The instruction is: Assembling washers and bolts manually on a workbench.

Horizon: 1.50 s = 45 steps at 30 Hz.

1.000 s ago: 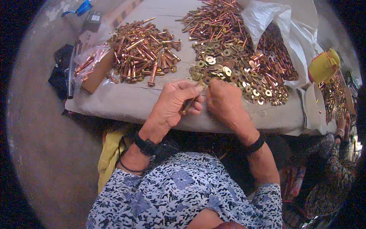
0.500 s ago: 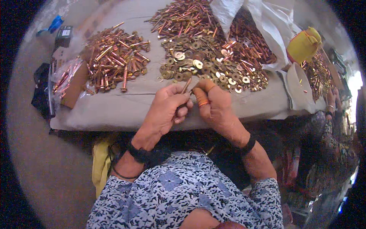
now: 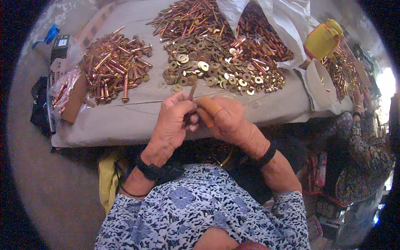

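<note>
My left hand (image 3: 173, 121) and my right hand (image 3: 227, 118) meet above the near edge of the cloth-covered table (image 3: 125, 121). Between the fingers of both stands a copper bolt (image 3: 192, 89), upright, its lower end hidden in my fingers. My right thumb wears an orange finger cot. Just beyond my hands lies a heap of brass washers (image 3: 208, 71). Behind it spreads a heap of loose copper bolts (image 3: 196, 18). A separate pile of copper bolts (image 3: 114, 66) lies to the left.
A white plastic bag (image 3: 287, 29) and a yellow jug (image 3: 323, 39) stand at the back right. A brown box with a clear bag of bolts (image 3: 68, 93) sits at the table's left edge. Another person (image 3: 354, 141) in patterned clothes works at the right.
My hands have drawn back from the washer heap toward me, and the bolt now stands upright between them. The view has shifted a little.
</note>
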Tool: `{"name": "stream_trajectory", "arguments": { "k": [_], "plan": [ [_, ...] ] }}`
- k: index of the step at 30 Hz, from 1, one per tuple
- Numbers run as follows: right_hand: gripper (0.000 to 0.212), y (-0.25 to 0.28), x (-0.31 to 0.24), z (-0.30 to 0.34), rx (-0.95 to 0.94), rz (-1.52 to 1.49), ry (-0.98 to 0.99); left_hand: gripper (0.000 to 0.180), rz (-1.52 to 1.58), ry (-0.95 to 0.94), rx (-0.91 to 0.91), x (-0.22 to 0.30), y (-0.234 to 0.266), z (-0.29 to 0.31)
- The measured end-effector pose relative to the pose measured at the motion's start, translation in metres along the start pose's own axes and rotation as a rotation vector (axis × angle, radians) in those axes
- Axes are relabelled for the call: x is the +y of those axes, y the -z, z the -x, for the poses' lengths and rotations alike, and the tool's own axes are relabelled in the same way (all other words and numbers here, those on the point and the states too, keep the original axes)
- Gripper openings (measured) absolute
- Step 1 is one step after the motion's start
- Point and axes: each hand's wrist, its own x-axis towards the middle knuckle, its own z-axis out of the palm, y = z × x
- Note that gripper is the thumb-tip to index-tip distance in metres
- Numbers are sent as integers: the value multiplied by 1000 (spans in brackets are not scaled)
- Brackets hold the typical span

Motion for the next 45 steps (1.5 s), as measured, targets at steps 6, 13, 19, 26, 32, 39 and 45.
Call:
{"name": "stream_trajectory", "arguments": {
  "k": [6, 13, 19, 26, 32, 39, 45],
  "plan": [
    [32, 21, 29, -20, 176, 373, -107, 8, -2, 3, -13, 1, 4, -2],
    [27, 42, 81, -35, -49, 904, -173, 11, -21, 76, -53, 12, 2, 0],
    [17, 48, 67, -31, -6, 793, -152, 17, 15, 20, -53, 4, 11, -4],
    [15, 46, 43, -16, 94, 549, -70, 19, 25, 13, -101, 4, 9, -2],
    [23, 35, 26, -1, 166, 50, -410, 17, -7, -3, -53, 2, 3, 0],
    [34, 26, 4, -1, 274, -688, -667, 15, -27, 10, -105, -6, 2, -3],
    [29, 29, -5, -1, 302, -794, -793, 13, -50, 17, -128, -6, 1, -3]
  ]
}}
